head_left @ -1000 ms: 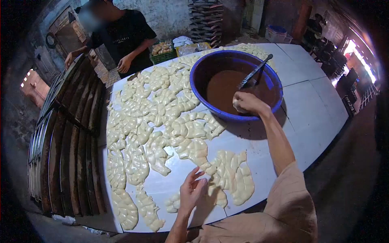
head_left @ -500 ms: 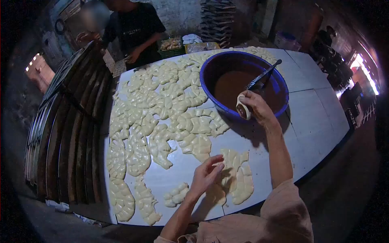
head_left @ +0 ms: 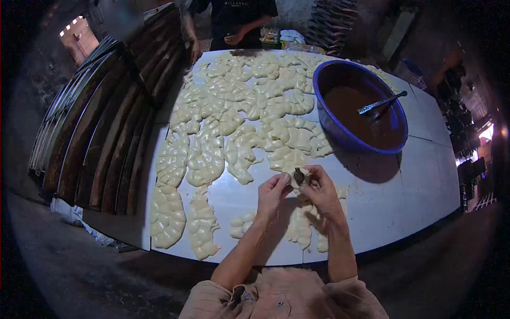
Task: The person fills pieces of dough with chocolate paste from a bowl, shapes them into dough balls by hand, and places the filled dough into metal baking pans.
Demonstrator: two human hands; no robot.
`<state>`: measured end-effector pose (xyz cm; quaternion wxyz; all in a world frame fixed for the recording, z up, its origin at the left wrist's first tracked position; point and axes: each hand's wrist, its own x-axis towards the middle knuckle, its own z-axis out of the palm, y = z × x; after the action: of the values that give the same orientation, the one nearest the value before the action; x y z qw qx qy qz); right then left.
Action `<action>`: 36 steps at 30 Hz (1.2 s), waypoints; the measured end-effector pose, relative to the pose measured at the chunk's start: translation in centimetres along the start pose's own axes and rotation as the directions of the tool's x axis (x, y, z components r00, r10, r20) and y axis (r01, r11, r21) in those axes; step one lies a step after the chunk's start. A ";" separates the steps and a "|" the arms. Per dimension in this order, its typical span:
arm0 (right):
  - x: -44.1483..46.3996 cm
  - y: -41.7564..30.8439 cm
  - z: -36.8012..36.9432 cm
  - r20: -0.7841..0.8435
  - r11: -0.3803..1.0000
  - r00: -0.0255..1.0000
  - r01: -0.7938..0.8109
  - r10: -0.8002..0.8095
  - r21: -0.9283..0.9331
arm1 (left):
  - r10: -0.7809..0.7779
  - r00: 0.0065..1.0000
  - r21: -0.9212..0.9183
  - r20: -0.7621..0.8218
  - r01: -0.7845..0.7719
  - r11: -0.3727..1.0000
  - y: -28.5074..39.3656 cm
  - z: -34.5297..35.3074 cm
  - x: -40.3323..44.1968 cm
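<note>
Worktop: white and wide (head_left: 377, 220), much of it covered by flat pale dough portions (head_left: 207, 154); dark trays (head_left: 95, 127) stand beside it, and a co-worker (head_left: 236, 24) is beyond the far edge.
Left hand (head_left: 274, 194): your thumb and fingers pinch one side of the dark-filled dough piece (head_left: 299, 176), above the worktop before you.
Right hand (head_left: 323, 195): your fingertips pinch its other side.
Done: this piece appears loaded, for its middle shows dark.
Left: its edge seems not yet closed; the lying portions look unfilled.
Blue basin (head_left: 332, 132): brown paste (head_left: 348, 109) and a utensil (head_left: 385, 102) are inside.
</note>
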<state>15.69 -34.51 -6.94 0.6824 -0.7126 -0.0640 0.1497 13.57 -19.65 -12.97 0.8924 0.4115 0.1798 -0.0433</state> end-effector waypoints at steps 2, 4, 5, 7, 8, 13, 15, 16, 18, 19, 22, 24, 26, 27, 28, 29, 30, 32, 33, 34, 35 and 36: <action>-0.4 0.3 1.9 0.016 0.803 0.921 0.349 -0.390 -0.484 | 0.021 0.999 0.061 -0.047 -0.019 0.998 0.5 -0.8 -0.6; -1.6 -0.8 4.4 -0.104 0.854 0.940 0.245 -0.325 -0.458 | 0.057 0.998 0.133 -0.019 -0.054 0.990 1.0 -1.3 -1.1; -1.4 0.0 4.7 -0.116 0.819 0.916 0.280 -0.385 -0.501 | 0.073 0.997 0.168 -0.004 -0.072 0.983 1.2 -1.4 -1.3; -0.3 2.6 5.2 -0.137 0.739 0.856 0.337 -0.499 -0.584 | 0.115 0.992 0.180 -0.054 -0.104 0.978 2.2 -0.8 -2.1; -0.1 3.0 5.4 -0.149 0.757 0.857 0.339 -0.493 -0.558 | 0.136 0.988 0.187 -0.078 -0.120 0.975 2.6 -0.6 -2.4; -0.1 2.7 5.6 -0.153 0.993 0.985 0.069 -0.083 -0.094 | 0.071 0.995 0.170 0.076 -0.083 0.982 4.6 -1.6 -1.9; -0.8 1.0 5.2 -0.040 1.000 0.999 0.029 -0.029 -0.010 | -0.033 0.995 0.338 0.096 -0.002 0.941 6.6 -2.7 -1.1; -0.9 1.1 5.1 -0.001 0.993 0.995 0.102 -0.103 -0.060 | -0.085 0.992 0.418 0.097 0.037 0.908 7.2 -3.3 -1.0; -1.4 1.6 4.9 0.082 0.957 0.968 0.247 -0.237 -0.149 | -0.074 0.987 0.373 0.144 0.015 0.928 7.4 -3.6 -1.1; -1.4 1.6 4.8 0.087 0.940 0.955 0.293 -0.282 -0.173 | -0.056 0.986 0.366 0.155 -0.005 0.931 7.4 -3.3 -1.5; -0.5 3.9 4.4 -0.055 0.890 0.893 0.437 -0.446 -0.128 | -0.005 0.973 0.339 0.233 -0.077 0.938 6.9 -2.7 -2.4; -0.3 4.2 5.1 -0.150 0.874 0.861 0.474 -0.486 -0.108 | -0.010 0.964 0.316 0.266 -0.078 0.946 6.4 -3.0 -2.6; -0.6 3.7 6.6 -0.302 0.903 0.868 0.427 -0.393 0.050 | -0.009 0.963 0.347 0.269 -0.089 0.933 6.1 -3.2 -2.8; -1.2 2.9 7.0 -0.281 0.934 0.907 0.348 -0.313 0.080 | -0.011 0.963 0.364 0.268 -0.091 0.927 5.9 -3.4 -2.9; -1.1 4.2 6.5 -0.247 0.940 0.908 0.337 -0.339 -0.051 | -0.015 0.964 0.381 0.265 -0.091 0.920 5.7 -3.5 -3.1; -1.0 5.2 6.2 -0.217 0.926 0.902 0.346 -0.373 -0.153 | -0.003 0.964 0.310 0.266 -0.083 0.947 5.3 -3.3 -3.5; -1.1 5.8 5.9 -0.186 0.902 0.897 0.351 -0.401 -0.251 | -0.007 0.970 0.359 0.242 -0.082 0.930 5.0 -3.3 -4.0; -1.5 6.3 5.3 -0.179 0.911 0.922 0.279 -0.342 -0.304 | -0.011 0.980 0.452 0.198 -0.081 0.888 4.5 -3.1 -4.7; -1.7 6.1 5.2 -0.173 0.910 0.932 0.249 -0.318 -0.331 | -0.023 0.970 0.467 0.242 -0.096 0.879 4.1 -3.7 -4.7; -2.1 5.5 5.1 -0.153 0.902 0.928 0.276 -0.340 -0.332 | -0.002 0.976 0.466 0.220 -0.103 0.879 3.4 -4.3 -4.2; -2.5 4.2 5.3 -0.130 0.892 0.922 0.305 -0.364 -0.333 | 0.028 0.981 0.435 0.194 -0.112 0.894 3.3 -4.3 -4.2; -2.9 2.9 5.6 -0.105 0.881 0.915 0.336 -0.389 -0.333 | 0.060 0.984 0.403 0.167 -0.123 0.907 3.1 -4.2 -4.2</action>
<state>10.90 -30.25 -9.58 0.5815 -0.7956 -0.1610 -0.0537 9.14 -14.70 -11.74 0.7977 0.5937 0.0793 -0.0691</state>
